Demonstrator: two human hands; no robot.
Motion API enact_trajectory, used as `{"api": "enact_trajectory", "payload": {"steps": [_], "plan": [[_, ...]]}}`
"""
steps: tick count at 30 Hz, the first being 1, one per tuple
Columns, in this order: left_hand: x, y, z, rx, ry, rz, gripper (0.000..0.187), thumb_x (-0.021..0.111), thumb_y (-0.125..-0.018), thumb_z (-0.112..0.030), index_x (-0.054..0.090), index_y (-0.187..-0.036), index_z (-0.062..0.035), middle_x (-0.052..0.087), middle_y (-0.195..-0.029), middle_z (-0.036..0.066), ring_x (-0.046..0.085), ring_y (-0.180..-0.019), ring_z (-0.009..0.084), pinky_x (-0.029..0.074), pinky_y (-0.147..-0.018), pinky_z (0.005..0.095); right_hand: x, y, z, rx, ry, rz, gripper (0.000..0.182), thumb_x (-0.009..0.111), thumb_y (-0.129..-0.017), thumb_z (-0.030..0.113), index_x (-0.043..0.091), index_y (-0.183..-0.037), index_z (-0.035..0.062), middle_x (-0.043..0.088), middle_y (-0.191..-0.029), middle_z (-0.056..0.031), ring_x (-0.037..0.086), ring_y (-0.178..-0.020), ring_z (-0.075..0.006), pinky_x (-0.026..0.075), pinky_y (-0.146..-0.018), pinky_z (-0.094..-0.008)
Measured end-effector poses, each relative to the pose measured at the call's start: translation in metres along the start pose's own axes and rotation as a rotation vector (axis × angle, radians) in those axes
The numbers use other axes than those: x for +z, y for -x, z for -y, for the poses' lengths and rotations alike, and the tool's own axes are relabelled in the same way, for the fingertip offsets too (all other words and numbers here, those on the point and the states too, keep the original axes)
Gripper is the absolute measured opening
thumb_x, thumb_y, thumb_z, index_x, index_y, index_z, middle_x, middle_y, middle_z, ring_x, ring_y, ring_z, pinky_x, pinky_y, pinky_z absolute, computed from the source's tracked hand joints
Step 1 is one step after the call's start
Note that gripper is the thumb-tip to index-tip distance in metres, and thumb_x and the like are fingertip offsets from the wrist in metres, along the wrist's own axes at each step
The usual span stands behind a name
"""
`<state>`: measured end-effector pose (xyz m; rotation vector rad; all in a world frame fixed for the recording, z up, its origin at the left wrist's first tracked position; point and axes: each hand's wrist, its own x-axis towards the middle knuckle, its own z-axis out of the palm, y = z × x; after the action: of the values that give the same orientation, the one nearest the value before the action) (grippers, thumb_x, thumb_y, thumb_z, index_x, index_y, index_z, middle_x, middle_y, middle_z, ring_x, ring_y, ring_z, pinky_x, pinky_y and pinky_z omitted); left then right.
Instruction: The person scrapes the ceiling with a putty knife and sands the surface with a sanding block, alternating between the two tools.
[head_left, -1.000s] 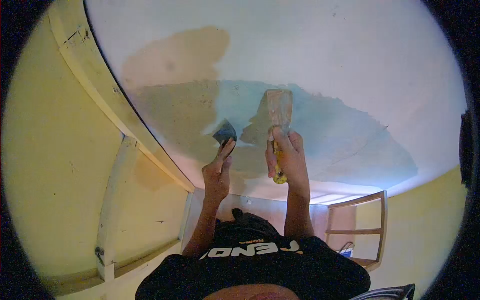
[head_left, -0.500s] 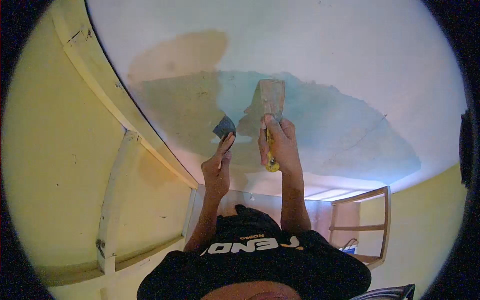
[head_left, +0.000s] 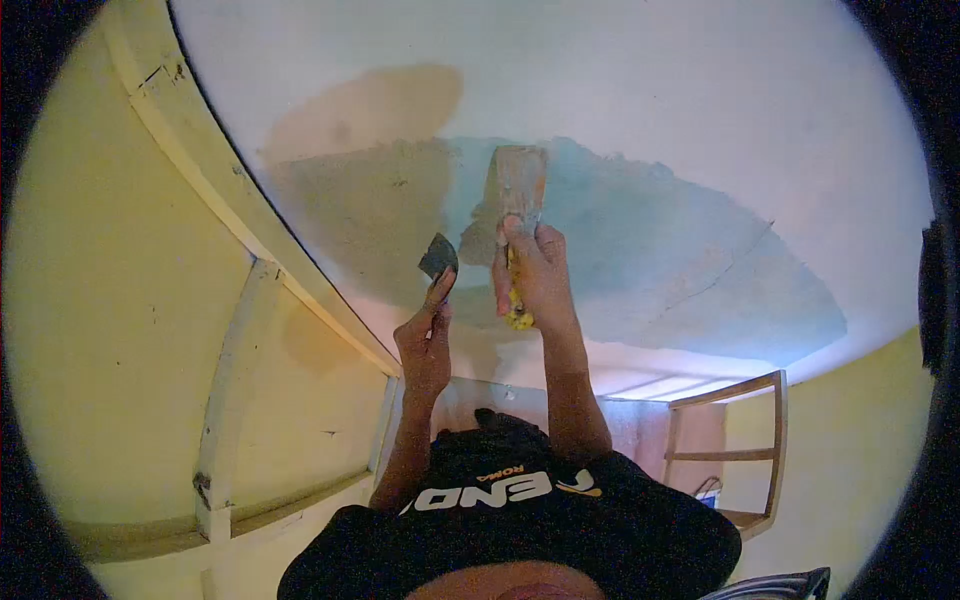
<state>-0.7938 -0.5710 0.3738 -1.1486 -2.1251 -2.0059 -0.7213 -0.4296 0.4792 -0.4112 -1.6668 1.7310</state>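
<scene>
My right hand (head_left: 533, 262) grips a putty knife (head_left: 521, 178) by its yellow handle (head_left: 518, 312). The wide, stained metal blade points up against the grey-green patch (head_left: 640, 225) on the white surface overhead, with a dark shadow beside its left edge. To the left, my left hand (head_left: 428, 335) is closed on a small, thin, dark flat piece (head_left: 438, 256), pinched at its lower corner between fingers and thumb. That piece stands out from the fingertips, a little below the blade and apart from it. Both arms are raised over my black shirt (head_left: 500, 510).
A yellow wall with a wooden frame (head_left: 225, 390) runs along the left. At the lower right is a wooden open frame (head_left: 775, 450) beside another yellow wall (head_left: 850, 440). A thin crack (head_left: 722, 277) crosses the patch on the right.
My right hand with the putty knife has moved left and slightly upward across the patch. My left hand has shifted slightly left, and the dark piece is turned a little.
</scene>
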Motion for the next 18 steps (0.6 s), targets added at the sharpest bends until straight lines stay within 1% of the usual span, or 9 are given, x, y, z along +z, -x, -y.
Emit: {"api": "enact_trajectory", "payload": {"steps": [2,4,6,8,9,11,14,17,18], "plan": [[0.000,0.000,0.005,0.092,0.018,-0.038,0.038,0.053,-0.104,-0.014,0.060,-0.141,-0.0082,0.068,-0.135,0.010,0.063,-0.108,0.0089,0.049,-0.094,0.0284,0.002,-0.002,0.005,0.026,-0.068,0.028,0.034,0.051,-0.106,0.032,0.053,-0.088,0.0035,0.048,-0.049,-0.0066,0.045,-0.032,-0.0172,0.038,-0.032,-0.0308],[-0.005,0.001,-0.007,-0.120,0.045,-0.011,0.038,0.052,-0.103,-0.005,0.061,-0.140,-0.0063,0.064,-0.139,0.013,0.058,-0.125,0.0182,0.043,-0.107,0.0332,0.002,-0.001,0.004,0.039,-0.074,0.009,0.033,0.050,-0.106,0.032,0.053,-0.089,0.0035,0.048,-0.049,-0.0069,0.045,-0.032,-0.0172,0.038,-0.032,-0.0307],[-0.008,0.001,-0.012,-0.190,0.064,0.006,0.039,0.052,-0.102,-0.001,0.061,-0.139,-0.0051,0.062,-0.141,0.015,0.055,-0.134,0.0231,0.040,-0.113,0.0356,0.002,0.002,-0.002,0.029,-0.012,-0.043,0.033,0.050,-0.107,0.032,0.053,-0.090,0.0035,0.049,-0.050,-0.0071,0.045,-0.032,-0.0172,0.038,-0.032,-0.0307],[-0.011,0.002,-0.006,-0.120,0.073,0.001,0.038,0.052,-0.102,-0.002,0.060,-0.140,-0.0046,0.061,-0.141,0.015,0.054,-0.135,0.0234,0.039,-0.113,0.0358,0.001,-0.004,0.004,0.000,-0.076,0.010,0.033,0.049,-0.107,0.032,0.053,-0.089,0.0037,0.049,-0.050,-0.0071,0.045,-0.032,-0.0171,0.038,-0.032,-0.0308],[-0.012,0.003,-0.004,-0.138,0.081,-0.009,0.038,0.052,-0.102,-0.002,0.061,-0.139,-0.0044,0.061,-0.141,0.015,0.054,-0.135,0.0235,0.039,-0.113,0.0357,0.001,-0.002,0.005,-0.003,-0.111,0.032,0.033,0.049,-0.107,0.032,0.053,-0.089,0.0037,0.049,-0.050,-0.0071,0.045,-0.032,-0.0171,0.038,-0.032,-0.0309],[-0.013,0.002,0.000,-0.171,0.094,-0.020,0.038,0.053,-0.103,-0.003,0.061,-0.139,-0.0041,0.061,-0.142,0.015,0.054,-0.135,0.0236,0.040,-0.113,0.0356,0.000,0.001,-0.005,0.010,-0.082,0.007,0.033,0.049,-0.107,0.031,0.052,-0.089,0.0039,0.048,-0.050,-0.0069,0.045,-0.032,-0.0171,0.038,-0.032,-0.0312],[-0.015,0.001,0.000,-0.129,0.099,-0.040,0.038,0.053,-0.102,-0.002,0.060,-0.139,-0.0036,0.061,-0.141,0.016,0.055,-0.134,0.0228,0.040,-0.113,0.0351,-0.002,-0.004,-0.002,-0.001,-0.049,-0.012,0.033,0.049,-0.107,0.031,0.052,-0.089,0.0042,0.048,-0.049,-0.0067,0.045,-0.031,-0.0175,0.038,-0.031,-0.0316],[-0.014,-0.001,0.008,-0.062,-0.049,-0.060,0.036,0.054,-0.105,-0.014,0.062,-0.140,-0.0093,0.070,-0.130,0.009,0.067,-0.106,0.0119,0.051,-0.092,0.0303,0.001,-0.007,-0.004,0.004,-0.077,-0.024,0.032,0.050,-0.107,0.030,0.053,-0.089,0.0042,0.048,-0.050,-0.0066,0.044,-0.031,-0.0179,0.038,-0.031,-0.0319],[-0.016,0.000,0.004,-0.102,-0.011,-0.039,0.037,0.053,-0.104,-0.009,0.061,-0.140,-0.0075,0.067,-0.134,0.011,0.063,-0.115,0.0147,0.047,-0.099,0.0315,0.002,-0.008,-0.005,0.000,-0.095,-0.030,0.031,0.050,-0.106,0.030,0.053,-0.089,0.0042,0.048,-0.050,-0.0066,0.044,-0.031,-0.0180,0.038,-0.031,-0.0320]]}}
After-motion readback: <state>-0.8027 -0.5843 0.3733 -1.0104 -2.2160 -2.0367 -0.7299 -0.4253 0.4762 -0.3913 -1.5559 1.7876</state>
